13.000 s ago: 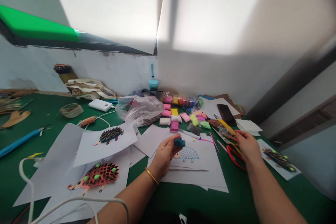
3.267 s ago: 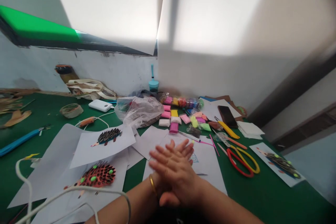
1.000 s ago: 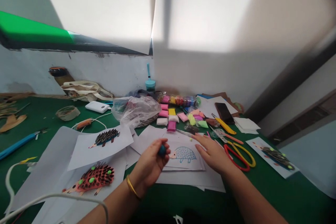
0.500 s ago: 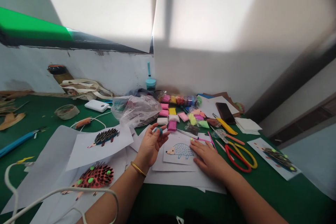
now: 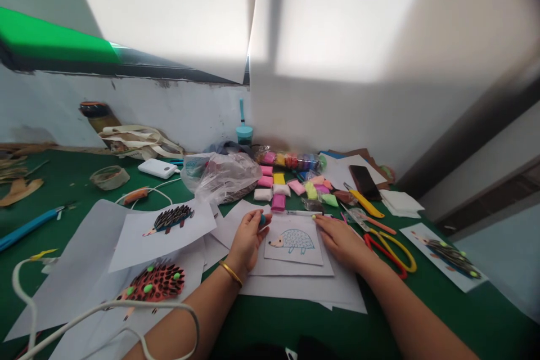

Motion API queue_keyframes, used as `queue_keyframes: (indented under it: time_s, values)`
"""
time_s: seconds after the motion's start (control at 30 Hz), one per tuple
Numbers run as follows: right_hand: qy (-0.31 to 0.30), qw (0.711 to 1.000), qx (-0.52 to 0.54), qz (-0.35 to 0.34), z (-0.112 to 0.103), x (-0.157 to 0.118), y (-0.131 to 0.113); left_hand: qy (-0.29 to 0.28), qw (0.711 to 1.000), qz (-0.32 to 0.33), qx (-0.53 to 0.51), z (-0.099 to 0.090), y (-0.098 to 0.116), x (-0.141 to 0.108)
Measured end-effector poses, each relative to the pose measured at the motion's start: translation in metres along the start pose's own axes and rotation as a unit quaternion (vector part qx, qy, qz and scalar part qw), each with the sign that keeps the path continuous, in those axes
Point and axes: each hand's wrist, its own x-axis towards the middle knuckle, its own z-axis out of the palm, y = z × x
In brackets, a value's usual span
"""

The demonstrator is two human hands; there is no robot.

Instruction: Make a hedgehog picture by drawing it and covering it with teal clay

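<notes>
My left hand, a yellow bangle on its wrist, pinches a small ball of blue clay between thumb and fingers, just left of a card with a hedgehog drawing. The drawing has a peach-coloured face and blue outlines for spines and legs. On the other side, my right hand lies flat with its fingers stretched along the card's right edge. A tiny yellow-green spot shows at its fingertip. Under the card are several white sheets. A white pen lies just beyond the card.
Small clay packets spread behind the card, beside a clear plastic bag. Red and yellow scissors and a yellow cutter lie at right. Finished hedgehog pictures sit left; a white cable loops in front.
My left hand has turned inward and lowered beside the card, keeping the blue clay. My right hand has shifted right, uncovering more of the card.
</notes>
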Motion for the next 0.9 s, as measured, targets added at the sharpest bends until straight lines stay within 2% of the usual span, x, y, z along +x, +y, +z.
queue_keyframes:
  time_s: [0.23, 0.37, 0.5, 0.67, 0.83, 0.9]
  values:
    - [0.039, 0.998, 0.048, 0.005, -0.004, 0.011, 0.013, 0.010, 1.000, -0.014, 0.003, 0.000, 0.000, -0.001]
    - [0.068, 0.995, 0.063, 0.038, -0.009, 0.015, 0.013, 0.007, 1.000, -0.012, -0.009, 0.000, 0.000, -0.001]
    - [0.066, 0.992, 0.088, 0.068, -0.015, 0.019, 0.010, -0.007, 1.000, -0.007, -0.020, -0.001, 0.001, -0.001]
    - [0.090, 0.985, 0.064, 0.133, -0.020, 0.023, 0.011, -0.024, 1.000, -0.007, -0.019, -0.001, 0.001, -0.002]
    - [0.038, 0.994, 0.015, 0.103, -0.012, 0.020, 0.012, -0.018, 1.000, -0.012, -0.014, 0.001, 0.001, -0.003]
    - [0.046, 0.995, -0.013, 0.092, -0.007, 0.019, 0.010, -0.020, 0.999, -0.017, -0.018, 0.002, 0.001, -0.003]
